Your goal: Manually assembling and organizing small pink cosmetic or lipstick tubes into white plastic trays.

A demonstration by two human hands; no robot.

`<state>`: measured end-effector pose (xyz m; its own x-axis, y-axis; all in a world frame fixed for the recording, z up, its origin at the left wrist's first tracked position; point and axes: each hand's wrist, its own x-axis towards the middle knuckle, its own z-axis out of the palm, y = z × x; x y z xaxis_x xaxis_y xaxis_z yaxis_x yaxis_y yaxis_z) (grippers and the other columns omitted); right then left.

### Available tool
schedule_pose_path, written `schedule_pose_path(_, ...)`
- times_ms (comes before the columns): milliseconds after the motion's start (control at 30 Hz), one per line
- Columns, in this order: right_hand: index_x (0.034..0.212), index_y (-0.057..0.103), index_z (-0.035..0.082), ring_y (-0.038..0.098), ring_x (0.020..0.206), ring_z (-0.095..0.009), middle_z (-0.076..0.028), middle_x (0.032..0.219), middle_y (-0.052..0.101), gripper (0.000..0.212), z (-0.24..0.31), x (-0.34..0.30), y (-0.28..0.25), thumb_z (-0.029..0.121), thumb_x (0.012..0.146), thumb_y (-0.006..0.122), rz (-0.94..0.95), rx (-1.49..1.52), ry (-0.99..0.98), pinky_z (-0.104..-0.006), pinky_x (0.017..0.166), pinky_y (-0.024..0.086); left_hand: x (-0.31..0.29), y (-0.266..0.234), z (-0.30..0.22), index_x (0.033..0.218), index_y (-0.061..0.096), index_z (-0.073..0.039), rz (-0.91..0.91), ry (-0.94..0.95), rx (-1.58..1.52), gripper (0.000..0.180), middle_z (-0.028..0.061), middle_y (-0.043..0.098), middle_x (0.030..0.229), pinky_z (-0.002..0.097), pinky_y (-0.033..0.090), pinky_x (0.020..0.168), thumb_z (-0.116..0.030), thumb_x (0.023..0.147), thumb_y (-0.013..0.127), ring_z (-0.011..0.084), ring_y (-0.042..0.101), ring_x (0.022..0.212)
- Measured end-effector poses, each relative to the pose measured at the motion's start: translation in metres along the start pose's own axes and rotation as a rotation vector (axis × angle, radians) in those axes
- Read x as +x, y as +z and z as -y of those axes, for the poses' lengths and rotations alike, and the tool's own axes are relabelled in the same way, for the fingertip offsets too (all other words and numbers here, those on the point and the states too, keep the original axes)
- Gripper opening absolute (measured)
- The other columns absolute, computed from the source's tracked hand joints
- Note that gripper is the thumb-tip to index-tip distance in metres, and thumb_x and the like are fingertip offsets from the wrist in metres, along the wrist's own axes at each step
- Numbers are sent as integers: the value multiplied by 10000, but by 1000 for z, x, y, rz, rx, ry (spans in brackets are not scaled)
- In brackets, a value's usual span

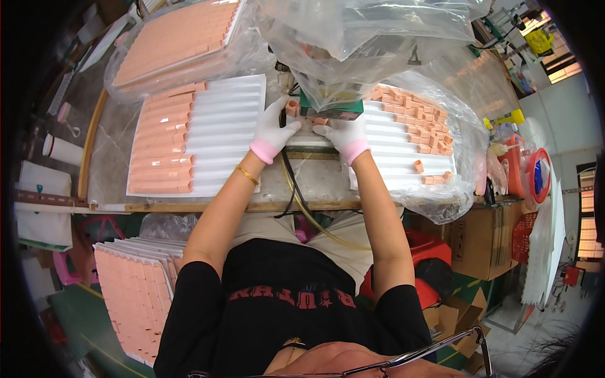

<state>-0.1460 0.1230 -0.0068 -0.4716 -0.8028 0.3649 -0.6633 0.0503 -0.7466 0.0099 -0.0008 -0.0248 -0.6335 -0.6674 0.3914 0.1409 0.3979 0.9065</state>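
Observation:
My left hand point(273, 129), in a white glove with a pink cuff, is closed around a small peach-coloured square plastic piece point(292, 108) with an open top. It is at the left side of a green-topped machine point(334, 108). Opposite it, my right hand point(345, 133), gloved the same way, is at the machine's right front. Its thumb points left, close to more peach pieces point(320, 121); its fingers are mostly hidden. To the left, a white ridged tray point(224, 138) carries rows of peach pieces point(165, 148). On the right, loose peach pieces point(428, 123) lie on another white ridged tray point(384, 151).
Clear plastic sheeting point(359, 38) hangs over the machine. A full wrapped tray point(176, 44) is at the back left. A black cable point(296, 183) and a yellowish hose point(328, 236) run over the table's wooden front edge point(170, 206). Stacked filled trays point(135, 290) stand lower left.

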Motion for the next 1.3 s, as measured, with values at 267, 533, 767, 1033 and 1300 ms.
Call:
schedule_pose_path(267,956,675,109,572,950,-334,-140,1064,618,403,21,-12,-38,261,599,784,-64,-231,-80,-407,831,469,-3,-10,18,1263,460,27,-59,-72,24,645,187,538,1189,335,422,933,-141,696,719,276,530,1101)
schedule_pose_path(533,1028,643,108,545,999,-338,-135,1041,597,497,-3,-11,-22,247,575,797,-6,-135,-94,-406,863,451,22,-8,10,1221,510,11,179,-67,-13,632,182,515,1198,333,406,945,-168,670,760,285,522,1099)
schedule_pose_path(767,1030,627,64,501,1066,-354,-161,1125,541,508,4,-3,-8,161,560,795,-9,24,-84,-424,926,414,23,7,-7,1245,493,-29,151,-34,128,612,144,522,1216,289,440,880,-166,708,754,208,555,1033)
schedule_pose_path(1033,1013,658,41,395,1221,-381,-244,1243,479,321,89,-54,-18,217,748,701,207,57,-144,-436,1031,312,-57,-35,-95,1242,461,43,187,-217,-407,546,102,637,1066,295,482,878,-114,785,714,152,592,994)
schedule_pose_path(1300,1106,596,-33,486,1111,-277,-179,1198,519,339,64,-98,-7,134,814,642,475,243,-42,-362,1004,334,-167,-93,-164,1130,583,-29,22,-352,232,447,104,644,1024,311,479,854,-171,733,731,202,621,951)
